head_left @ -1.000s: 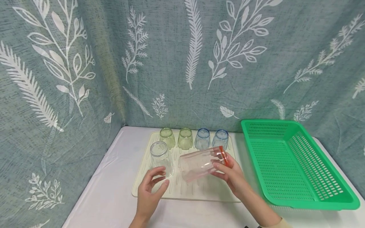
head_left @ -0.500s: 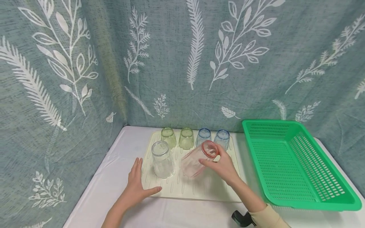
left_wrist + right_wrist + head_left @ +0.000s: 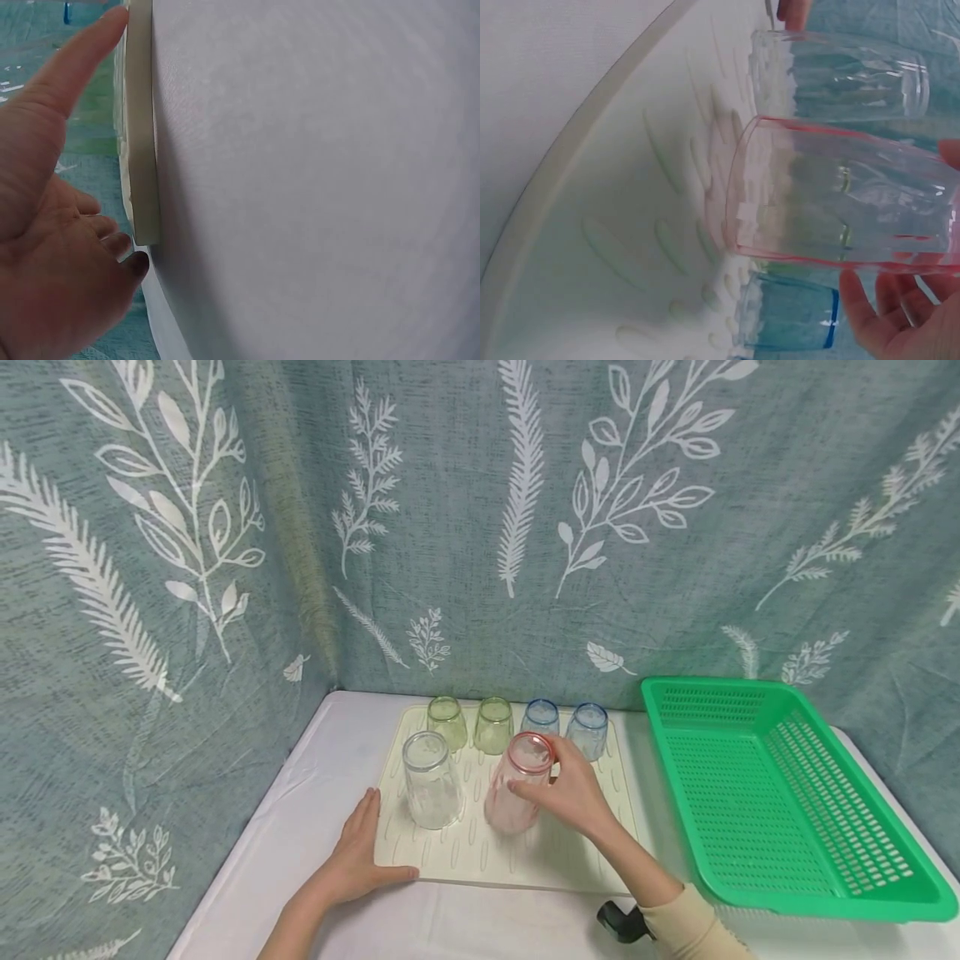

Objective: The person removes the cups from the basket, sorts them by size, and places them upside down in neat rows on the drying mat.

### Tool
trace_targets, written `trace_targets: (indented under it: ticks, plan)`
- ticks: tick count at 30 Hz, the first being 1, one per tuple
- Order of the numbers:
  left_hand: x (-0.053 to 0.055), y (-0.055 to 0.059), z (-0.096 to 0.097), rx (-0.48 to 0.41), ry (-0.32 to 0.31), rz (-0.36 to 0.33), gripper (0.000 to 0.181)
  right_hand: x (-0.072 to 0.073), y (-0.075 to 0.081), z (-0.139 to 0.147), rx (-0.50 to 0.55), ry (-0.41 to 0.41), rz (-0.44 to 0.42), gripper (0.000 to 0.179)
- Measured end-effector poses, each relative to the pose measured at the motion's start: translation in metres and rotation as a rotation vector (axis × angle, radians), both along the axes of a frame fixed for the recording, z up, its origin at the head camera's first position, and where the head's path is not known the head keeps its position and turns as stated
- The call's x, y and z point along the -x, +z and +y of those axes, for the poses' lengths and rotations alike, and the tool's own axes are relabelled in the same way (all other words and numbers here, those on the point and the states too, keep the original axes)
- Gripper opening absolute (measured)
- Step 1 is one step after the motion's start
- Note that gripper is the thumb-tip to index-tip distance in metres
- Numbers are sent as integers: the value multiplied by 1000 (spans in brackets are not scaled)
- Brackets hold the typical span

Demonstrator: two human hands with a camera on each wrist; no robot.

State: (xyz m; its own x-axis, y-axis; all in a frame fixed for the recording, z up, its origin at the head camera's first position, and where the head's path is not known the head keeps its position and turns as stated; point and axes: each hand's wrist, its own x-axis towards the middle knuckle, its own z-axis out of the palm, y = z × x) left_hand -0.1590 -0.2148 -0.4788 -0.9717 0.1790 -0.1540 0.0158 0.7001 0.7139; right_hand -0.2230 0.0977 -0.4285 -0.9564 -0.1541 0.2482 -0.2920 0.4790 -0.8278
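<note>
My right hand grips a pink glass near its upturned base, thumb on one side and fingers on the other. The glass is upside down on or just above a cream drying mat; the right wrist view shows its rim close to the ridged surface. To its left, a tall clear glass stands upside down. My left hand lies at the mat's front left corner, fingers straight along the left edge and thumb along the front edge. In the left wrist view its thumb touches the mat's side.
Two green glasses and two blue glasses stand upside down along the mat's back. A green perforated basket sits at the right. A black object shows by the right sleeve. A patterned curtain hangs behind.
The pink glass has turned from nearly sideways to upside down and upright over the mat, in my right hand. My left hand has moved from beside the clear glass to the mat's corner.
</note>
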Motion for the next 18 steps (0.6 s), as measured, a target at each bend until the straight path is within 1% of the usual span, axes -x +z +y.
trace_targets:
  ticks: [6, 12, 18]
  plan:
    - [0, -3, -2, 6, -14, 3, 134, 0, -2, -2, -42, 4, 10, 65]
    - [1, -8, -3, 43, -28, 27, 131, 0, -5, -3, -72, 5, 12, 66]
    - [2, -8, -4, 54, -32, 29, 128, 0, -6, -5, -90, 4, 9, 68]
